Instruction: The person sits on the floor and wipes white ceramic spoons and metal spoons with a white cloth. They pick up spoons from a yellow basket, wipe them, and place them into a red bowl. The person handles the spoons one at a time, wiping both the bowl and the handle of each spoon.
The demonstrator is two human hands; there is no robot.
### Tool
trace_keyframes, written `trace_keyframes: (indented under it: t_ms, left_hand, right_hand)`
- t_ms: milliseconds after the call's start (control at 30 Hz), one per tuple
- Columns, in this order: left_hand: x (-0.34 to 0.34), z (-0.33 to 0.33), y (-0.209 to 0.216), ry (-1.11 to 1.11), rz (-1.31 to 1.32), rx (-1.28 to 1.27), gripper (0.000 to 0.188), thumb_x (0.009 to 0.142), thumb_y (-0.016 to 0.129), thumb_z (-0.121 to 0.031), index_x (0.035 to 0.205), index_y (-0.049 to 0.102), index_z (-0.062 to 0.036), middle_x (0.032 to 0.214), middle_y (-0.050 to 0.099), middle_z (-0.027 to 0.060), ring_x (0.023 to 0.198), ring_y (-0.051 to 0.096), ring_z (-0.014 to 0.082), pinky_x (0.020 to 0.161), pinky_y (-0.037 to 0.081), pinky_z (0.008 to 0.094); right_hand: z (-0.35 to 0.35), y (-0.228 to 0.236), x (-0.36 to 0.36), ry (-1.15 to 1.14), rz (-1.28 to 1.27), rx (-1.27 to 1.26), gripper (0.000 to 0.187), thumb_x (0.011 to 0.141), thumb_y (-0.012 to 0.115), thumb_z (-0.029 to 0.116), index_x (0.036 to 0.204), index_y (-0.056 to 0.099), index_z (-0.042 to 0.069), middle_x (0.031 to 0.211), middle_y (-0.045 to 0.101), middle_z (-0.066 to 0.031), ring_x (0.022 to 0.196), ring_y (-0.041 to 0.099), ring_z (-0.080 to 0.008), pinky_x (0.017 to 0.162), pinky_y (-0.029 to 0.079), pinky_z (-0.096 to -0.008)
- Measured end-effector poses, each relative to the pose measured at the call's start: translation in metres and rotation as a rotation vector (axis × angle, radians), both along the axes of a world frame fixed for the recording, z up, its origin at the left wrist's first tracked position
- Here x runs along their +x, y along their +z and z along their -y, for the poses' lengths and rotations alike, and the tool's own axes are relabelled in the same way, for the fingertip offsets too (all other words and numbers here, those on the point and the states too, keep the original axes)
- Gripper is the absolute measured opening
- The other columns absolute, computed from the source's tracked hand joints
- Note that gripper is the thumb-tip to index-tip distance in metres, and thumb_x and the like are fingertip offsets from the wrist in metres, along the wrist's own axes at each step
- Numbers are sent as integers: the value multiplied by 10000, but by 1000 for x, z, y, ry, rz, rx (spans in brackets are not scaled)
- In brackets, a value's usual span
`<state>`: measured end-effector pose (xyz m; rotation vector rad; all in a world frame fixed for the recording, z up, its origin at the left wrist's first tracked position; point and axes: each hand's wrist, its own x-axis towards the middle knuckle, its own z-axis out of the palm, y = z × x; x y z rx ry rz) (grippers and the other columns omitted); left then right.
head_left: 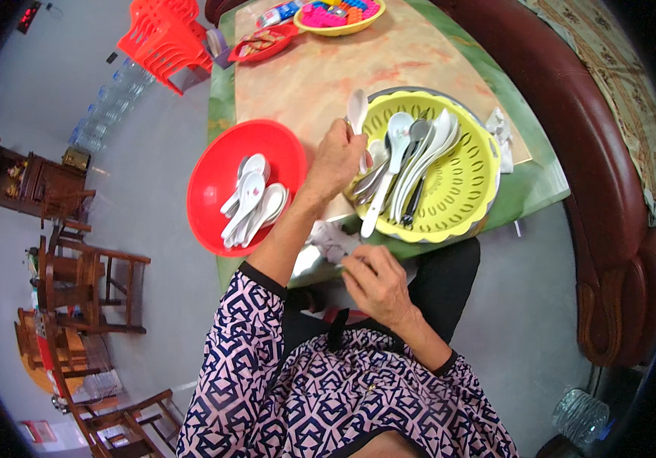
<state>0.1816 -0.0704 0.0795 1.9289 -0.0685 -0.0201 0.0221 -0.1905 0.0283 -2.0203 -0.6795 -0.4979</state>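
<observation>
My left hand is closed around a white spoon, held upright beside the left rim of a yellow slotted basket. In the basket lie several utensils: a white ladle with a long handle, white curved spoons stacked together, and dark and metal ones partly hidden. Close to my body, my right hand has its fingers closed at the edge of a crumpled pale cloth, by the table's near edge. Left of my left forearm, a red bowl contains several white spoons.
Toward the far end of the table are a red tray with packets and a yellow basket of colourful pieces. Crumpled white tissue lies right of the slotted basket. A brown sofa borders the right; red stacked chairs stand far left.
</observation>
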Motion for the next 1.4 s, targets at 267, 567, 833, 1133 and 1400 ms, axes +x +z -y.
trace_keyframes:
  t_ms: [267, 567, 833, 1133, 1400]
  left_hand:
    - [-107, -66, 37, 138, -163, -478, 134, 930, 477, -177, 866, 470, -59, 536, 416, -13, 407, 334, 61, 370, 255, 208]
    - [-193, -106, 12, 305, -142, -527, 144, 945, 477, -175, 957, 514, -37, 517, 396, -22, 406, 304, 38, 376, 222, 197]
    - [-229, -100, -16, 255, -299, -712, 238, 960, 464, -186, 1126, 494, -18, 528, 405, -21, 416, 306, 46, 386, 224, 197]
    - [-225, -99, -10, 236, -237, -627, 388, 959, 413, -158, 1310, 381, 4, 517, 389, -32, 416, 304, 41, 384, 233, 197]
    - [-219, -78, -2, 258, -149, -617, 380, 1001, 338, -233, 1252, 471, 20, 517, 391, -29, 408, 325, 45, 379, 262, 190]
  right_hand:
    - [-39, 0, 17, -129, 26, -277, 403, 727, 672, 133, 1119, 579, 115, 1018, 503, -110, 833, 557, -277, 647, 466, -384]
    - [-64, -13, 29, -148, -106, -417, 513, 697, 732, 230, 1168, 538, 172, 929, 444, -96, 831, 551, -288, 643, 480, -392]
    - [-73, -15, 37, -116, 53, -434, 407, 717, 710, 209, 1097, 577, 154, 1000, 483, -105, 874, 555, -291, 707, 466, -400]
    - [-78, 26, 6, -106, 50, 116, 332, 686, 647, -40, 1000, 633, 66, 855, 559, -125, 745, 590, -292, 638, 475, -377]
    - [-85, 43, 6, -64, 143, -41, 309, 684, 663, 9, 983, 648, 84, 796, 523, -88, 719, 557, -265, 598, 461, -372]
